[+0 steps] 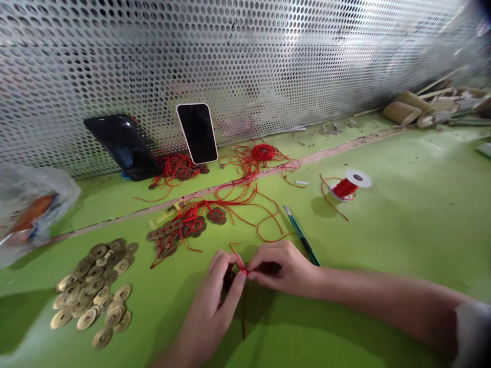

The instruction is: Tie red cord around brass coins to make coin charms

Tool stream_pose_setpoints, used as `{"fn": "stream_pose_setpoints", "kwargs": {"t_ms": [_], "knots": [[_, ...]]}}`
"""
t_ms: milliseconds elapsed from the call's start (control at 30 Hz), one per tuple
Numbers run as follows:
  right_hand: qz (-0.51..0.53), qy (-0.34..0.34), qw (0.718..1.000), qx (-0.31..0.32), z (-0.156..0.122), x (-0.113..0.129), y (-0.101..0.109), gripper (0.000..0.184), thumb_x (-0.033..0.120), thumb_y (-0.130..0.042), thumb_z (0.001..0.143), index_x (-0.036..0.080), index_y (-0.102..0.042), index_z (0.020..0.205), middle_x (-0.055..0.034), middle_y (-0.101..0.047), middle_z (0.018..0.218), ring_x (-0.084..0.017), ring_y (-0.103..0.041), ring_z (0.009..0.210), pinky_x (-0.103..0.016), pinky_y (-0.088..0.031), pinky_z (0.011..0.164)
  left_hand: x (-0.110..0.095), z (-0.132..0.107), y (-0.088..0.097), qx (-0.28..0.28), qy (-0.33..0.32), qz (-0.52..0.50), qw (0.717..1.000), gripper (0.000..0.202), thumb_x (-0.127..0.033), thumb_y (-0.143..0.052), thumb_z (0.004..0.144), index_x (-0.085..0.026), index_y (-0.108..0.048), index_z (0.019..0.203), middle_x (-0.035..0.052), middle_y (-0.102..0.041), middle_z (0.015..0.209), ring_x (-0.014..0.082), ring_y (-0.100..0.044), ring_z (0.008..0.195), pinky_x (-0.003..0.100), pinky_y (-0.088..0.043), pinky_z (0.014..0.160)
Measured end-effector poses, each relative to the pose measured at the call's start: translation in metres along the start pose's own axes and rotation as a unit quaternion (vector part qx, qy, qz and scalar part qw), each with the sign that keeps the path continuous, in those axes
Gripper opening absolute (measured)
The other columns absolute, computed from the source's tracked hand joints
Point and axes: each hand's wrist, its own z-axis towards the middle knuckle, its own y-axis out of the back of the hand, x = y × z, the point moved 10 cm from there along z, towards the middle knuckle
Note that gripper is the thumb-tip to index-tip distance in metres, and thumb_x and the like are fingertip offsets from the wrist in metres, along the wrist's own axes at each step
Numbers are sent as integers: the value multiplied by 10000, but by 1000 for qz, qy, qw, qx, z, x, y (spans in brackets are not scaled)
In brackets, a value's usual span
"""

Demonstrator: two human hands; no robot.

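Nearly touching at the fingertips, a person's two bare hands meet just above a green desk (383, 230). The left hand (209, 301) rises from the bottom edge, thumb and forefinger curved towards each other; the right hand (289, 268) comes in from the right, its forearm stretched almost level behind it and a pale sleeve (473, 332) near the elbow. Both hands are pinching a thin red cord (243, 271), which lies right between their fingertips. One short end of it sticks up beyond the left fingers, and a strand hangs below the pinch, towards the wearer. Whatever sits in the dark hollow of the left hand is too hidden to make out.

To the left of the left hand is a heap of loose brass-coloured coins (95, 278) with holes in the middle. Beyond that same hand, slightly left, lies a cluster of darker coins (180, 230) tied with red cords. Just past the right hand rests a slim green-and-black cutter knife (302, 237), and farther out, beyond its wrist, a white spool (358, 178) wound with red cord lies tilted.
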Motion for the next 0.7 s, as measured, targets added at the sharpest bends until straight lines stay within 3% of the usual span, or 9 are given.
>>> {"fn": "stream_pose_setpoints", "kwargs": {"t_ms": [167,300,400,500,567,700], "knots": [[39,-59,998,7,0,-11,1,147,252,-605,829,133,-693,828,-29,-659,665,-84,-555,539,-165,-422,505,7,0,1,0,25,-22,999,157,-357,-469,886,-243,-537,967,28,-558,946,168,-569,878,247,-480,717],[59,-64,995,55,1,-10,-8,167,256,-576,852,141,-697,847,-29,-663,687,-89,-550,556,-177,-420,513,8,3,12,-53,8,-53,997,131,-325,-505,870,-225,-588,853,31,-587,957,172,-562,947,261,-459,813],[19,-56,998,11,1,-9,2,139,218,-556,854,147,-675,861,-19,-623,679,-88,-523,558,-181,-421,513,9,4,17,-77,1,-88,993,121,-300,-525,857,-218,-597,803,18,-609,879,157,-580,871,244,-468,766],[-13,-34,998,-58,0,-7,17,294,143,-498,865,194,-580,1143,-31,-597,835,-91,-520,627,-191,-460,570,10,5,13,-59,7,-94,994,101,-287,-555,836,-213,-612,798,12,-625,836,147,-593,784,238,-479,710],[-31,-9,998,-52,1,-5,17,407,112,-450,880,237,-494,1265,-52,-563,950,-98,-528,698,-204,-480,613,9,5,8,-36,9,-88,995,99,-281,-567,826,-212,-635,807,16,-641,840,147,-604,766,244,-485,704],[-61,9,998,-27,2,-5,12,372,130,-457,891,270,-548,1223,-66,-494,1029,-106,-529,751,-218,-499,632,7,6,3,-17,8,-87,996,117,-275,-569,821,-210,-663,799,20,-660,823,153,-618,761,258,-497,717]]}}
